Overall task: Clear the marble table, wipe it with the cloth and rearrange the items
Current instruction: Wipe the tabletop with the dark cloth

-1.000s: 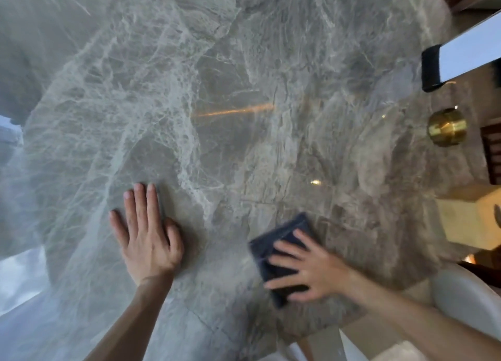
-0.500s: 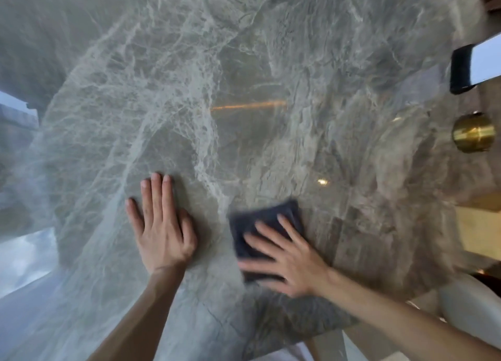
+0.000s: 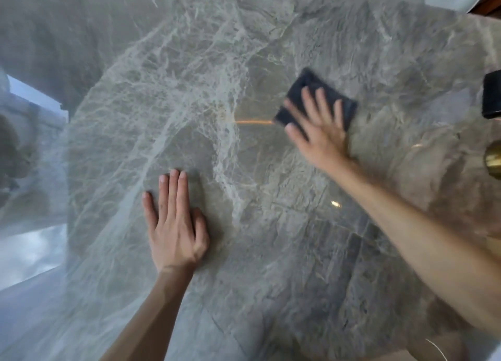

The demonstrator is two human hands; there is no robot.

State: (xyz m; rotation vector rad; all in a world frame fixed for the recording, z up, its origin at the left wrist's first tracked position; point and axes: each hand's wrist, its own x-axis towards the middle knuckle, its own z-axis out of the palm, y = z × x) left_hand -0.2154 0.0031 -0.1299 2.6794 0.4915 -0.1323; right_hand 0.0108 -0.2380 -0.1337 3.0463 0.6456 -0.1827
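The person leans over the grey marble table point(image 3: 284, 252), a polished slab threaded with pale veins that fan outward from its middle. Both bare forearms reach in from the near edge. The left hand point(image 3: 176, 225) lies flat on the stone, palm down, fingers straight and close together with the thumb a little apart; it grips nothing and simply presses on the bare surface. The right hand point(image 3: 317, 127) is stretched further out, toward the far right part of the top, its fingers splayed wide and laid flat over a dark blue cloth point(image 3: 301, 89), pinning the cloth against the marble rather than closing around it. The cloth is folded into a rough rectangle, set at a slant, and its far corner and both side edges show beyond the fingertips; hand and cloth are slightly smeared with blur. A thin orange streak of reflected light point(image 3: 253, 122) runs across the stone and meets the cloth's near-left corner. The two hands are well apart, with open marble between them. At the right edge of the view a black object point(image 3: 492, 95) is cut off by the frame, and below it a round brass piece point(image 3: 494, 160) shows only in part. At the far left the glossy surface mirrors a bright window.
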